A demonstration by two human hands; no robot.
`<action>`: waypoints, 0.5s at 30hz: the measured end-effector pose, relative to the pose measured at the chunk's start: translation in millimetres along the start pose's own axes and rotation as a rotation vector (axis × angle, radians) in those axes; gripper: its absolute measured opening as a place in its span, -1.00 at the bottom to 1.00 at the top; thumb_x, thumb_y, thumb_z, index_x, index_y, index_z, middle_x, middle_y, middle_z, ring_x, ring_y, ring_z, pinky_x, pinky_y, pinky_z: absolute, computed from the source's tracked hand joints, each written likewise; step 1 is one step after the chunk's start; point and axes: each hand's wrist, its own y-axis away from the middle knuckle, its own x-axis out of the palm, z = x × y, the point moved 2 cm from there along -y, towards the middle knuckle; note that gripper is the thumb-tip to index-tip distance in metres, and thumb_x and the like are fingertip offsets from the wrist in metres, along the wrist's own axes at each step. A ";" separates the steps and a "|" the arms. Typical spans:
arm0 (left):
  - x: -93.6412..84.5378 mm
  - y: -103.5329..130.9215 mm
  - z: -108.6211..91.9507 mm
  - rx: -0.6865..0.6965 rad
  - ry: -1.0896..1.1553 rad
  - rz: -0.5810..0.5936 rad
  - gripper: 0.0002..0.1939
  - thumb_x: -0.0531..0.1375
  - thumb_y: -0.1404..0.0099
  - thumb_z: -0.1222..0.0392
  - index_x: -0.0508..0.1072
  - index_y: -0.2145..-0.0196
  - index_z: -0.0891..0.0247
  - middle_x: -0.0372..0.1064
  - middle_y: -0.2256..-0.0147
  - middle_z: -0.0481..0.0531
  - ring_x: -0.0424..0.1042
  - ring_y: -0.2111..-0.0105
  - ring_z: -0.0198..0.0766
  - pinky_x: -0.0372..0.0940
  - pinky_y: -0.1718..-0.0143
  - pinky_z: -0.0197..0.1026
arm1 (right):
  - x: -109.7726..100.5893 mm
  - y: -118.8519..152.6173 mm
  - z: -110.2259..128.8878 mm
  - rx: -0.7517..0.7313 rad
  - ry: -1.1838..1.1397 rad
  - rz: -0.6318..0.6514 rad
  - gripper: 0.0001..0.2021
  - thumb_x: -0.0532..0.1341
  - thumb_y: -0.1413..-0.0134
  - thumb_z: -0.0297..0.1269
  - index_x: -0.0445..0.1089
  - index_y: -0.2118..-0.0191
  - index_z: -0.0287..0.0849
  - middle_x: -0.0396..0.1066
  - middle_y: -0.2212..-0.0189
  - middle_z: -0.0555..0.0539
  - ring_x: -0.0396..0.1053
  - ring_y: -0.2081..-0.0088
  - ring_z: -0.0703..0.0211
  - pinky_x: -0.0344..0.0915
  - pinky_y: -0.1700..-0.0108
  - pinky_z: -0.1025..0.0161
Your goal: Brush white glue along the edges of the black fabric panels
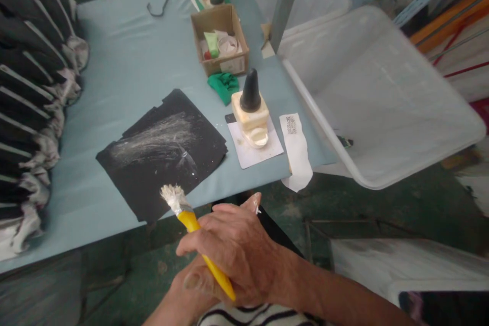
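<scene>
Low in the view, my right hand grips a yellow-handled paintbrush. Its bristles are caked with whitish stuff and point up and left, by the near edge of a black sheet. My left hand lies under the right one, its thumb out along the brush handle. Its other fingers are mostly hidden, so I cannot tell what they do. A white smear or scrap shows by a fingertip beyond the right hand. Pale streaks cover the black sheet on the blue-green table.
A yellowish container with a black cone nozzle stands on a white card. Around it are a green cloth, a cardboard box and a paper strip. Dark stacked pieces line the left; a white bin flanks the right.
</scene>
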 end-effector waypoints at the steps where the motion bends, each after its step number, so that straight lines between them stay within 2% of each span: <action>1: 5.8 -6.6 -4.8 0.044 -0.022 0.084 -0.76 0.23 -0.42 -0.05 0.52 0.38 0.03 0.39 0.49 -0.09 0.52 0.30 -0.12 0.49 -0.01 -0.03 | -8.0 1.5 -4.5 0.032 0.024 -0.003 -0.48 -0.19 -0.55 0.11 0.39 -0.01 -0.09 0.55 0.23 -0.08 0.51 0.16 0.03 0.31 -0.09 0.03; 3: 17.8 -17.0 -11.6 0.134 -0.089 0.255 -0.87 0.21 -0.43 0.18 0.57 0.22 0.03 0.54 0.36 -0.06 0.58 0.18 -0.12 0.49 -0.04 -0.07 | -27.5 7.7 -16.1 0.127 0.082 -0.040 -0.58 -0.11 -0.54 0.05 0.38 0.00 -0.09 0.57 0.17 -0.09 0.53 0.10 0.01 0.22 -0.23 -0.03; 5: 26.9 -21.1 -12.8 0.215 -0.162 0.348 -0.62 0.15 -0.41 0.37 0.52 -0.08 0.03 0.62 0.10 0.00 0.59 0.01 -0.12 0.48 -0.11 -0.11 | -47.4 18.2 -28.1 0.219 0.137 -0.088 -0.65 -0.05 -0.53 0.00 0.36 0.02 -0.09 0.58 0.13 -0.09 0.54 0.08 0.00 0.13 -0.33 -0.10; 7: 32.8 -19.1 -9.7 0.285 -0.262 0.401 -0.35 0.11 -0.41 0.43 0.24 -0.38 0.03 0.52 -0.17 0.13 0.51 -0.18 -0.10 0.43 -0.22 -0.07 | -63.0 30.9 -37.1 0.250 0.160 -0.126 -0.68 -0.04 -0.54 -0.02 0.34 0.02 -0.09 0.59 0.12 -0.10 0.55 0.07 -0.02 0.09 -0.36 -0.16; 8: 34.5 -17.1 -7.8 0.297 -0.300 0.409 -0.27 0.12 -0.41 0.42 0.10 -0.45 0.02 0.45 -0.25 0.17 0.46 -0.24 -0.08 0.40 -0.26 -0.05 | -68.2 37.2 -40.0 0.252 0.159 -0.138 -0.69 -0.04 -0.54 -0.02 0.33 0.01 -0.09 0.59 0.10 -0.11 0.55 0.06 -0.02 0.08 -0.37 -0.18; 10: 36.3 -14.2 -6.2 0.290 -0.330 0.424 -0.18 0.16 -0.40 0.39 -0.03 -0.50 -0.01 0.39 -0.31 0.18 0.43 -0.27 -0.07 0.39 -0.27 -0.06 | -73.6 48.0 -42.8 0.265 0.140 -0.159 -0.73 -0.02 -0.54 -0.05 0.31 -0.02 -0.08 0.58 0.03 -0.13 0.55 0.02 -0.02 0.08 -0.39 -0.18; 11: 36.4 -14.2 -7.2 0.280 -0.333 0.437 -0.18 0.16 -0.40 0.39 -0.01 -0.49 0.00 0.39 -0.31 0.18 0.44 -0.26 -0.08 0.40 -0.25 -0.07 | -74.1 51.9 -42.8 0.280 0.131 -0.170 -0.74 -0.01 -0.54 -0.07 0.30 -0.03 -0.08 0.57 0.00 -0.14 0.55 0.00 -0.02 0.09 -0.39 -0.18; 13: 36.2 -17.4 -11.8 0.246 -0.323 0.496 -0.33 0.11 -0.37 0.42 0.20 -0.39 0.08 0.49 -0.21 0.16 0.52 -0.15 -0.13 0.45 -0.18 -0.12 | -70.9 55.5 -40.0 0.287 0.095 -0.179 -0.75 -0.01 -0.53 -0.09 0.30 -0.05 -0.08 0.57 -0.02 -0.13 0.54 -0.03 -0.01 0.10 -0.39 -0.16; 15: 37.2 -22.8 -15.1 0.187 -0.308 0.556 -0.58 0.08 -0.37 0.40 0.48 -0.10 0.11 0.60 0.00 0.08 0.57 0.03 -0.16 0.48 -0.09 -0.15 | -62.9 53.6 -34.8 0.270 0.041 -0.164 -0.73 -0.02 -0.52 -0.07 0.31 -0.06 -0.07 0.57 -0.01 -0.11 0.54 -0.05 -0.01 0.09 -0.39 -0.13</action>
